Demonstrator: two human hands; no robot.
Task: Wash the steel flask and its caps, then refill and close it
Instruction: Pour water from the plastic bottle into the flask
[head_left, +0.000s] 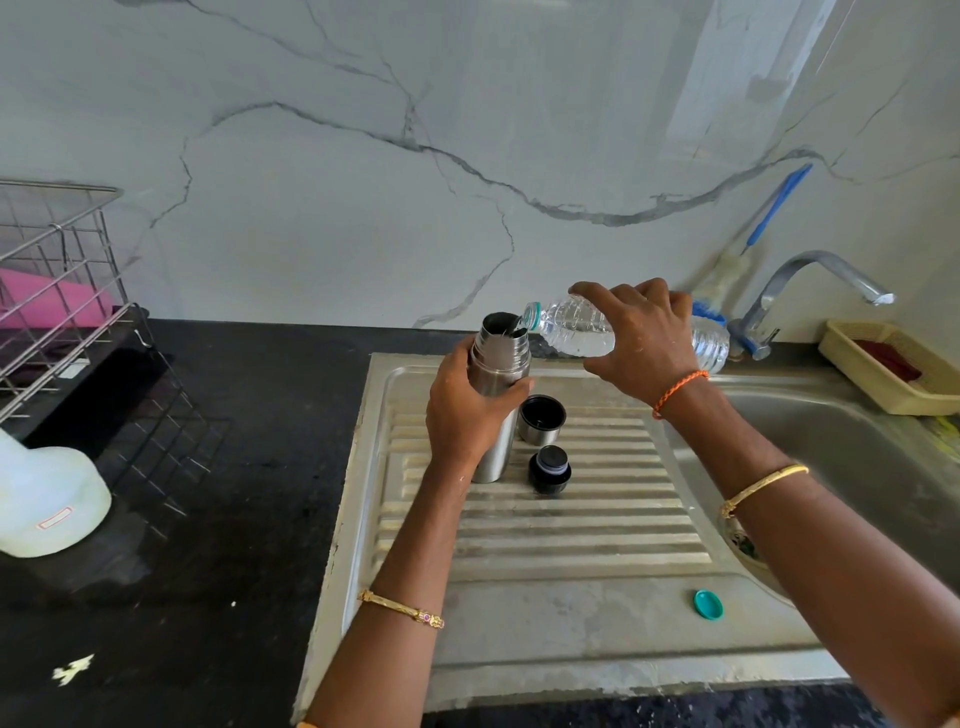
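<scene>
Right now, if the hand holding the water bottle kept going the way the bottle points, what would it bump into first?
The right hand tips the plastic bottle leftward, so its mouth would meet the open rim of the steel flask first. They look nearly touching already, though depth is hard to judge. The left hand grips the flask.

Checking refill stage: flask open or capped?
Open. The flask has a bare mouth; both caps, steel cup and black stopper, sit on the drainboard.

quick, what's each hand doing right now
Left hand: gripping the steel flask, which stands upright on the drainboard.
Right hand: gripping the tilted plastic water bottle, its mouth at the flask's opening.
</scene>
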